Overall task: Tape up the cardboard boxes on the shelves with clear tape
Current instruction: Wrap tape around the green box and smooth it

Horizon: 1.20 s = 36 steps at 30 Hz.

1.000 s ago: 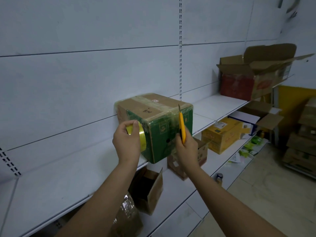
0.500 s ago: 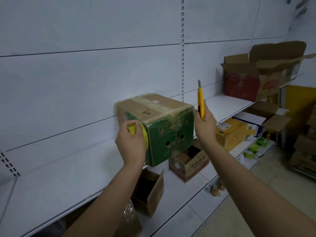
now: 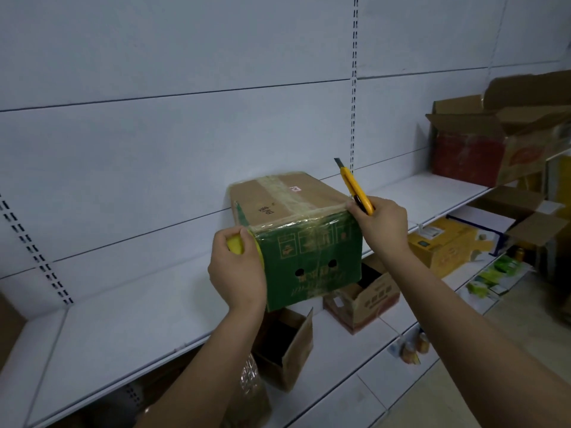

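**Box held at both ends on the middle shelf**

A green box (image 3: 312, 254) with a brown top sat on the white shelf (image 3: 123, 329), its near end jutting past the shelf's front edge. Clear tape ran across its top and down the green front face, where the film shone over two round holes.

The left hand (image 3: 239, 270) was clenched around a yellow tape roll (image 3: 236, 245), pressed against the box's left front corner. Most of the roll was hidden behind the fingers; only a yellow patch and a thin rim showed beside the cardboard.

The right hand (image 3: 381, 225) gripped a yellow knife (image 3: 355, 188) at its lower end, with the thumb touching the box's upper right corner. The knife slanted up and to the left, its dark blade out at the tip, clear of the box and standing against the white back panel.

Further right on the same shelf stood a red box (image 3: 469, 156) with its flaps open. On the shelf below, an open brown box (image 3: 287, 350) lay under the green one, a second open box (image 3: 367, 298) sat just beside it to the right, and a yellow box (image 3: 445, 245) lay beyond the right wrist. Small bottles (image 3: 412, 352) stood near the lower shelf's edge.
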### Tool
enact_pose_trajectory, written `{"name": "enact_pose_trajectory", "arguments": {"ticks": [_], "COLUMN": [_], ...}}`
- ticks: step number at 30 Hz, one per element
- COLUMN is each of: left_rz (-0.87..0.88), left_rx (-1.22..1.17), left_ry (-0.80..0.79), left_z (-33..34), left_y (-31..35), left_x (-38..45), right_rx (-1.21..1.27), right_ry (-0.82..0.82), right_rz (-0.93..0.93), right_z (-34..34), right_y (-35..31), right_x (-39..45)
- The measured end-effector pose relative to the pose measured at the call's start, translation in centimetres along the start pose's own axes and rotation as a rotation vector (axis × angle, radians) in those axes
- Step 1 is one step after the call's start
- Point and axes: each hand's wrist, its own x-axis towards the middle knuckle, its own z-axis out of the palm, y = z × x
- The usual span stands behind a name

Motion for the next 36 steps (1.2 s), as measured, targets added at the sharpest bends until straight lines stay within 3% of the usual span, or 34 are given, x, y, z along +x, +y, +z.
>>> {"name": "enact_pose_trajectory", "arguments": {"ticks": [2, 7, 14, 22, 27, 30, 33, 36], "left_rz": [-0.006, -0.047, -0.07, -0.013, -0.074, -0.019, -0.003, -0.001], "left_rx": [0.0, -0.022, -0.049, -0.077, -0.201, -0.269, -0.381, -0.498], "left_ry": [0.039, 0.093, -0.043, 0.076, 0.08, 0.066, 0.027, -0.022], "left_z": [-0.7, -3.3, -5.3, -10.7, -14.3, -16.4, -18.1, -19.3], "left_y": [-0.2, -1.2, -1.6, -0.2, 0.9, 2.7, 4.1, 5.0], "left_x": [0.3, 2.9, 4.9, 7.8, 10.5, 12.4, 14.6, 16.4], "right_rx": [-0.028, 0.316, 0.546, 0.649, 0.704, 0.708, 0.755, 0.839], "right_ry": [-0.051, -0.311, -0.349, -0.295, -0.373, -0.452, -0.519, -0.567], "right_rz": [-0.005, 0.113, 0.519, 0.321, -0.005, -0.118, -0.113, 0.038], "right_z": [-0.9, -1.2, 2.5, 1.7, -0.6, -1.5, -0.8, 1.3], "right_y": [-0.9, -2.4, -3.1, -8.9, -14.4, -16.7, -17.7, -18.5], "right_x": [0.2, 0.3, -1.5, -4.0, -2.3, -1.3, -0.4, -0.6]}}
